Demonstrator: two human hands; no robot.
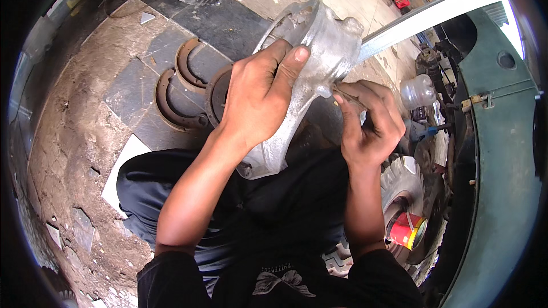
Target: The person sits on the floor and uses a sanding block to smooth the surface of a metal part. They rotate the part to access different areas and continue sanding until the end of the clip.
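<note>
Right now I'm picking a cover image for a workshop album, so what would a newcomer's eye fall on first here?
Probably the large silvery metal housing at centre, the left hand on it and the right hand at its right side. Next, two rusty crescent-shaped metal pieces on the grey floor tiles at left, then the red and yellow round tin at lower right.

Red-and-yellow can (404,230) beside ridged tyre (406,179).

Silver-grey metal housing (315,75), held slanted; wide hollow end far, narrower end near.
</note>
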